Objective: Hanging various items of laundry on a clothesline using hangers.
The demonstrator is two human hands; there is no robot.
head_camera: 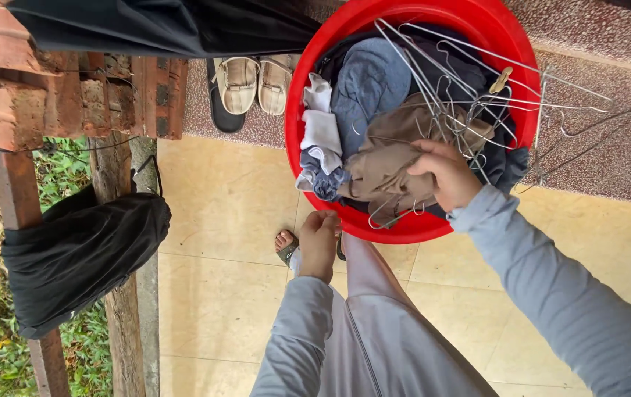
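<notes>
Pale floor tiles are seen from above, under a red basin of laundry. A beige garment is grasped by the right hand, wrist bent, inside the basin at its 5 o'clock side. The rim at 6 o'clock is gripped by the left hand. Wire hangers are piled at 2 o'clock; a black bag hangs at 9 o'clock.
</notes>
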